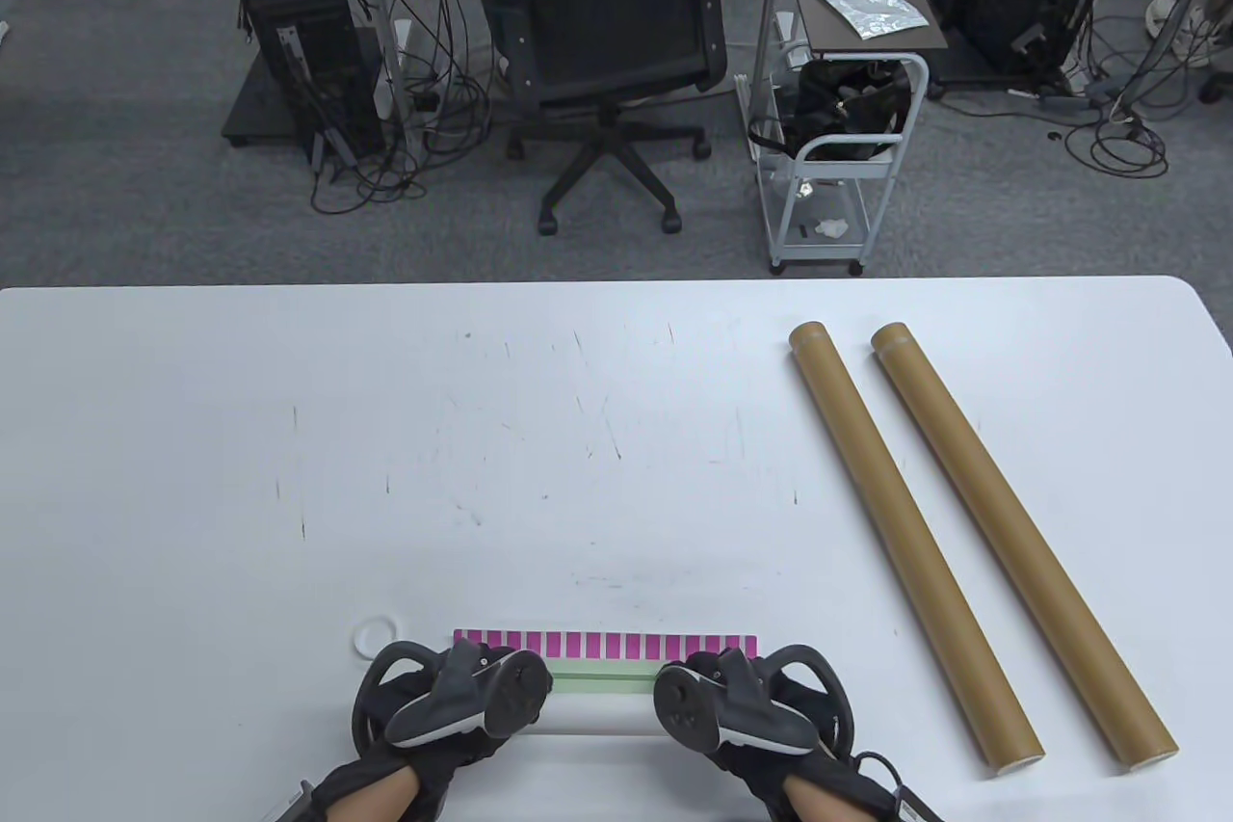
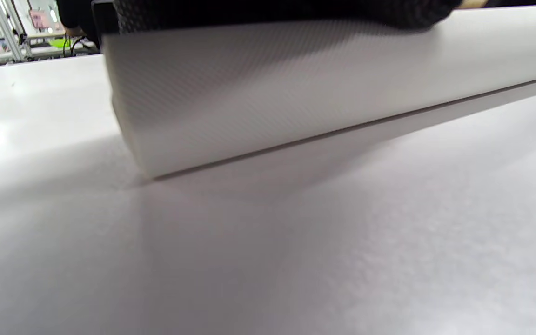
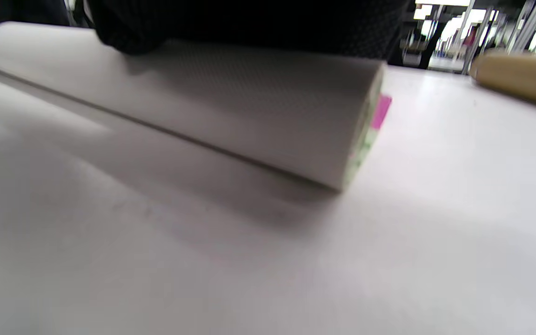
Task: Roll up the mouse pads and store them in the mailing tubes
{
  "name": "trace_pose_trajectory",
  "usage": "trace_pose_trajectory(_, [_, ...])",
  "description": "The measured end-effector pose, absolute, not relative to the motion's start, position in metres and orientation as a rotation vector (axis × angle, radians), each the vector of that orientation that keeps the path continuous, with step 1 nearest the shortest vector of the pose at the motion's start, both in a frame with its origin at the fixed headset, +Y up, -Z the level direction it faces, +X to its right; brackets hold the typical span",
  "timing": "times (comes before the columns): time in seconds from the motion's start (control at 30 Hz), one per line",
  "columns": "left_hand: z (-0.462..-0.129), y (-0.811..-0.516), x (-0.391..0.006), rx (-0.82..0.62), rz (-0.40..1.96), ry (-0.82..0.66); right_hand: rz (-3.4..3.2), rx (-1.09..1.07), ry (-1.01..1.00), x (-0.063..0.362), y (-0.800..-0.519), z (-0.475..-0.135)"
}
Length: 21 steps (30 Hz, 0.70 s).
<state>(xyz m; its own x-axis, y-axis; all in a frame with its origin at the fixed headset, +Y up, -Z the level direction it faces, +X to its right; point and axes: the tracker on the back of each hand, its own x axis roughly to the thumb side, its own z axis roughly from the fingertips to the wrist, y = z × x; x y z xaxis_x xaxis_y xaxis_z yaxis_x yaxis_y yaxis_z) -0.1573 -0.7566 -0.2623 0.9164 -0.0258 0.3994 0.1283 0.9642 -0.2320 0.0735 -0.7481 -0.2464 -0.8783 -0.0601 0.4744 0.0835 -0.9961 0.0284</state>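
- Where the worktop (image 1: 193, 437) comes closest to the person, a mouse pad (image 1: 602, 711) lies mostly rolled up, white on the outside, with a pink striped edge and a green band still flat on its far side.
- The left hand (image 1: 453, 706) sits on the left end of the roll, and the right hand (image 1: 742, 706) sits on the right end.
- In the wrist views, black gloved fingers (image 2: 277, 11) lie over the top of the roll. They seem to press down on it, but I cannot tell if either grip is curled round it or just flat, because the trackers and the roll hide the fingers.
- Two brown mailing tubes (image 1: 910, 538) lie side by side on the right of the worktop, well apart from the hands, slanting from far to near.
- A small white ring (image 1: 374, 637) lies just beside the left hand, on its far left side.
- Both hands come in from the near edge, backs up, with a dark tracker on each.
- Past the worktop stand a black office chair (image 1: 607, 22) and a small white cart (image 1: 838, 138) on grey carpet.
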Motion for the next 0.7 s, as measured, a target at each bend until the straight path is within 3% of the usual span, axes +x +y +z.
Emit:
trace_pose_trajectory(0.2, [-0.262,-0.757,-0.156,-0.252,-0.116,-0.415,-2.947,-0.723,-0.127,0.067,-0.749,-0.250])
trace_pose_trajectory(0.37, [-0.253,-0.751,-0.154,-0.032,-0.268,-0.462,-2.963,-0.717,-0.161,0.068,-0.751,-0.253])
trace_pose_trajectory(0.57, [-0.259,-0.754,-0.159,-0.155,-0.148,-0.440,-2.946,-0.712,-0.190,0.068,-0.754,-0.253])
trace_pose_trajectory(0.7, [-0.254,-0.752,-0.156,-0.188,-0.162,-0.467,-2.985,-0.731,-0.338,0.069,-0.752,-0.251])
